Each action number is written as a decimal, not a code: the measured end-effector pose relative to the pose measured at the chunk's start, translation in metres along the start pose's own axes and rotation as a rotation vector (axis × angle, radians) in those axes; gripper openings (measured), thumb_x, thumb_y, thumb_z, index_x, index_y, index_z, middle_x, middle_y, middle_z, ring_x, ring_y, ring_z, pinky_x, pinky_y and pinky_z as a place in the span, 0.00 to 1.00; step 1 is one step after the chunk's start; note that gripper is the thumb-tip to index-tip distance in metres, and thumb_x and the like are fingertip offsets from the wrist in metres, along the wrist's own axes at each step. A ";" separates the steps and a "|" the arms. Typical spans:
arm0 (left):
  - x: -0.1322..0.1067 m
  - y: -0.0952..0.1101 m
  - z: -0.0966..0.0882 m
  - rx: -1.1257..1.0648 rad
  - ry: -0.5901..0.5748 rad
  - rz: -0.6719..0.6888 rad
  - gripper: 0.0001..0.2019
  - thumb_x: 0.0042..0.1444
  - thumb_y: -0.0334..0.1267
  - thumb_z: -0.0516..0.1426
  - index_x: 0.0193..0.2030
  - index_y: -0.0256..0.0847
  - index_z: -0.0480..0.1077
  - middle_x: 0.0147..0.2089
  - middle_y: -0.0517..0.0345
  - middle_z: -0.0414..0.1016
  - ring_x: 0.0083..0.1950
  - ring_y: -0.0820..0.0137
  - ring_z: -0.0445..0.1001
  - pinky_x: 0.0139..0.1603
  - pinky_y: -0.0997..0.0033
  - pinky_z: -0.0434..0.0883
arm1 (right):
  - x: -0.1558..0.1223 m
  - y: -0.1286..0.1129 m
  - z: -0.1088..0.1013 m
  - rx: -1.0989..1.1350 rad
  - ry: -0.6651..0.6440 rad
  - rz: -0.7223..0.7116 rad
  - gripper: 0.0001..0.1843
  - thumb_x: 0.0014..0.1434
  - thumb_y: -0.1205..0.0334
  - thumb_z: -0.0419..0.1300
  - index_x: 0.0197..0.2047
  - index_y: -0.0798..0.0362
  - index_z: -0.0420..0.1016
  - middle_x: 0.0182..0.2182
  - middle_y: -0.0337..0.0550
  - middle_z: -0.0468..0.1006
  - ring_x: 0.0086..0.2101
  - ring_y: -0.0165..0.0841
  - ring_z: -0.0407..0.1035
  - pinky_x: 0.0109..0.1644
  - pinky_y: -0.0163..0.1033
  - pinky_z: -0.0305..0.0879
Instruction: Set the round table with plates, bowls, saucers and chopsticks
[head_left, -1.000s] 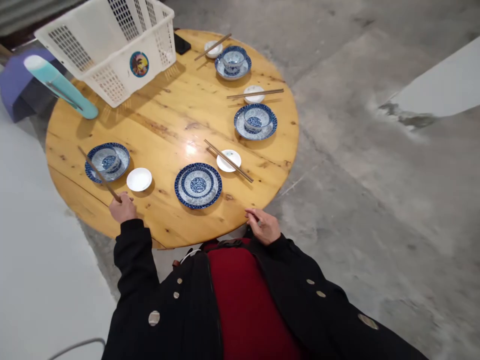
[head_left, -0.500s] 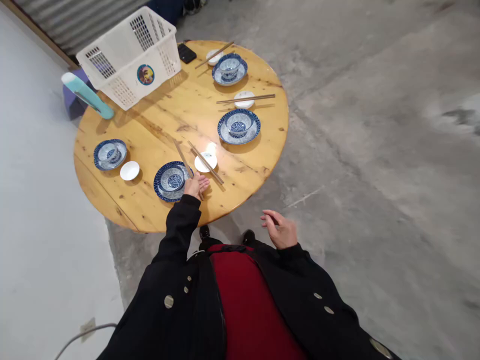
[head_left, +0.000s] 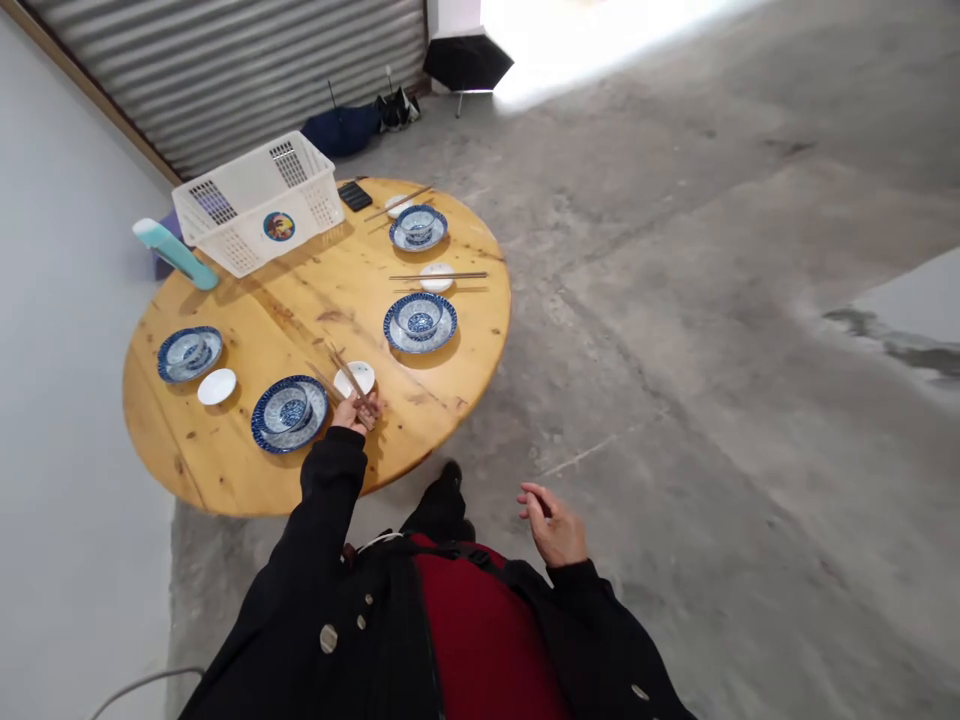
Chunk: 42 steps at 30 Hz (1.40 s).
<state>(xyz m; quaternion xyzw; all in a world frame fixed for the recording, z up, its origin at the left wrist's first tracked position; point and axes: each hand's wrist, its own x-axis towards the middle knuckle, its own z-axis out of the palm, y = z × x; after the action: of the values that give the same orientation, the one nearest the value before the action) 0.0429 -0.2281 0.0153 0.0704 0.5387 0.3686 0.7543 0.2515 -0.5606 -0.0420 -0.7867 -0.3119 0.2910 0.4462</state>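
Observation:
My left hand (head_left: 355,413) is at the near edge of the round table, its fingers closed around the lower ends of a pair of chopsticks (head_left: 346,370). The chopsticks slant across a small white dish (head_left: 361,375). To the left of that hand, a glass bowl (head_left: 287,408) stands on a blue-and-white plate (head_left: 264,437). My right hand (head_left: 555,525) hangs over the floor away from the table, its fingers loosely bent and apart, with nothing in it.
The wooden table (head_left: 300,300) also bears a white plastic basket (head_left: 255,235), a turquoise bottle-like object (head_left: 176,255), a dark phone-like object (head_left: 354,196) and several plates with bowls. Another chopstick pair (head_left: 465,275) rests on a white dish. A black umbrella (head_left: 469,62) stands on the floor beyond.
My view has shifted right and up, showing more floor and the umbrella. My left hand has moved right to the chopsticks on the dish and closed on them. My right hand stays apart.

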 end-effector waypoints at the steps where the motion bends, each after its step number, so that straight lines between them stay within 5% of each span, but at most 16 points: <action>1: -0.002 0.000 0.000 -0.004 0.007 0.012 0.17 0.74 0.39 0.42 0.53 0.32 0.67 0.26 0.59 0.69 0.18 0.78 0.65 0.19 0.81 0.68 | 0.007 0.002 -0.003 -0.003 -0.004 0.005 0.26 0.60 0.45 0.50 0.44 0.55 0.78 0.33 0.50 0.85 0.27 0.39 0.80 0.36 0.43 0.75; 5: -0.012 -0.001 0.001 -0.012 0.035 0.032 0.20 0.74 0.41 0.42 0.46 0.28 0.69 0.21 0.66 0.60 0.13 0.85 0.49 0.11 0.86 0.52 | 0.042 0.010 -0.017 -0.021 -0.023 0.020 0.25 0.59 0.45 0.51 0.44 0.54 0.78 0.33 0.50 0.85 0.28 0.39 0.80 0.34 0.42 0.75; 10: -0.024 -0.013 0.014 0.037 0.062 0.179 0.25 0.71 0.53 0.48 0.41 0.30 0.72 0.16 0.71 0.54 0.12 0.84 0.44 0.10 0.84 0.45 | 0.097 0.016 -0.037 -0.058 -0.076 0.047 0.25 0.58 0.44 0.51 0.44 0.55 0.78 0.34 0.51 0.85 0.28 0.39 0.80 0.33 0.42 0.76; 15: -0.023 -0.027 0.055 0.177 0.095 0.415 0.28 0.53 0.59 0.65 0.44 0.32 0.74 0.14 0.73 0.53 0.13 0.83 0.45 0.12 0.82 0.44 | 0.157 0.006 -0.056 -0.166 -0.211 -0.005 0.25 0.59 0.45 0.51 0.43 0.55 0.78 0.34 0.51 0.85 0.27 0.37 0.80 0.31 0.39 0.75; 19: -0.015 -0.040 0.094 0.234 0.175 0.466 0.29 0.49 0.61 0.65 0.42 0.33 0.75 0.13 0.73 0.53 0.13 0.82 0.45 0.13 0.79 0.43 | 0.206 0.001 -0.075 -0.251 -0.345 -0.072 0.24 0.60 0.45 0.51 0.42 0.54 0.79 0.33 0.49 0.85 0.26 0.36 0.79 0.31 0.39 0.74; 24: -0.006 -0.055 0.137 0.392 0.163 0.444 0.27 0.51 0.62 0.63 0.37 0.34 0.75 0.13 0.71 0.54 0.14 0.83 0.48 0.15 0.79 0.46 | 0.261 -0.005 -0.084 -0.361 -0.299 -0.164 0.25 0.62 0.45 0.50 0.43 0.55 0.79 0.33 0.50 0.85 0.27 0.37 0.79 0.33 0.39 0.74; 28: 0.002 -0.063 0.178 0.398 0.089 0.426 0.27 0.52 0.63 0.62 0.34 0.35 0.74 0.13 0.71 0.55 0.14 0.83 0.49 0.15 0.80 0.47 | 0.320 -0.038 -0.072 -0.429 -0.201 -0.446 0.21 0.65 0.51 0.49 0.43 0.54 0.79 0.36 0.51 0.84 0.33 0.38 0.78 0.41 0.42 0.74; 32: 0.019 -0.077 0.224 0.287 0.051 0.410 0.26 0.52 0.62 0.63 0.31 0.35 0.73 0.13 0.70 0.54 0.13 0.83 0.48 0.15 0.79 0.46 | 0.404 -0.091 -0.046 -0.500 -0.135 -0.719 0.20 0.65 0.57 0.49 0.50 0.58 0.76 0.49 0.59 0.79 0.53 0.43 0.71 0.59 0.49 0.66; 37: 0.048 -0.100 0.275 0.114 0.142 0.342 0.25 0.51 0.60 0.64 0.32 0.35 0.72 0.14 0.71 0.54 0.13 0.84 0.46 0.14 0.79 0.44 | 0.492 -0.140 0.009 -0.694 -0.338 -0.758 0.27 0.66 0.58 0.52 0.62 0.64 0.66 0.60 0.68 0.67 0.61 0.51 0.60 0.64 0.57 0.57; 42: 0.081 -0.113 0.318 0.003 0.289 0.340 0.24 0.53 0.57 0.64 0.34 0.34 0.71 0.17 0.69 0.60 0.13 0.85 0.45 0.15 0.79 0.42 | 0.526 -0.168 0.049 -0.903 -0.667 -0.728 0.24 0.69 0.55 0.51 0.60 0.63 0.67 0.54 0.66 0.72 0.54 0.49 0.67 0.56 0.48 0.65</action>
<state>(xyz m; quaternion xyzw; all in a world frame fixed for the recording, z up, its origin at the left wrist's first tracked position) 0.3844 -0.1659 0.0272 0.1076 0.6221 0.4959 0.5963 0.5114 -0.0724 -0.0092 -0.6087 -0.7699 0.1903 0.0224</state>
